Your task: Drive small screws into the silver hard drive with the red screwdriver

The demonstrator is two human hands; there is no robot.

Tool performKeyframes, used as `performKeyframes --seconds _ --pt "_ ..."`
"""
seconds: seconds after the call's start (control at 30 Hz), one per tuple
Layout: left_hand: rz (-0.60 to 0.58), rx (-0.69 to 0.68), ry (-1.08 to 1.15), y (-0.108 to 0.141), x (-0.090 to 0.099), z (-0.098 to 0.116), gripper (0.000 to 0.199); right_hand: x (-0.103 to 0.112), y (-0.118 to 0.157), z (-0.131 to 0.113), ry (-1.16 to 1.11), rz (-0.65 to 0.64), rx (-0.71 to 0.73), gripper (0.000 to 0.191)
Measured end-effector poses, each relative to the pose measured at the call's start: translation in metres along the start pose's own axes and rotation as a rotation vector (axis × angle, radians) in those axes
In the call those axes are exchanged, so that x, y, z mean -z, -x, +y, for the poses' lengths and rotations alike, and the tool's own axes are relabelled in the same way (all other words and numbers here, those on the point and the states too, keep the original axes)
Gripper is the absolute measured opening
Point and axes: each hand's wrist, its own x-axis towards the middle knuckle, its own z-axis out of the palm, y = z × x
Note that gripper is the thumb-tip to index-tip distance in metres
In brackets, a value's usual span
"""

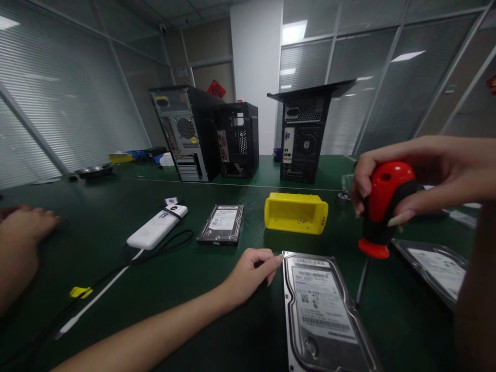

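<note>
A silver hard drive (321, 305) with a white label lies on the green table in front of me. The fingers of my left hand (253, 271) are pinched together against its top left corner; anything between the fingertips is too small to make out. On the right, my right hand (422, 181) grips a red and black screwdriver (391, 201) by its handle. The shaft points down, and its tip is beside the drive's right edge; whether it touches cannot be told. Beyond the drive, a yellow bin (296, 214) holds a few tiny pieces, perhaps screws.
Another hard drive (220, 225) lies left of the bin, and one more (437, 268) at far right. A white power bank (158, 227) with cables is at left, near another person's hand (29, 227). Computer cases (189, 134) stand at the back.
</note>
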Motion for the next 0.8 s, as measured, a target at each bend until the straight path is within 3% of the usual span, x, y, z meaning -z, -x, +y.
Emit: performKeyframes --seconds 0.17,0.57,0.7,0.77,0.8 --pt "0.013 0.021 -0.017 0.000 0.000 0.000 0.049 -0.003 -0.005 -0.011 0.025 -0.017 0.057 0.027" --pt "-0.014 -0.008 -0.006 0.002 0.001 -0.006 0.047 -0.002 0.000 -0.007 0.015 -0.004 0.023 0.032" --pt "0.021 -0.174 -0.248 0.005 0.001 0.011 0.034 -0.003 -0.003 -0.013 -0.006 -0.022 0.035 0.027" --pt "-0.076 -0.268 -0.447 0.006 -0.002 0.027 0.023 -0.004 -0.004 -0.014 0.000 -0.029 0.051 0.025" --pt "-0.155 -0.309 -0.533 0.006 -0.006 0.035 0.028 -0.004 -0.004 -0.014 0.004 -0.030 0.056 0.025"
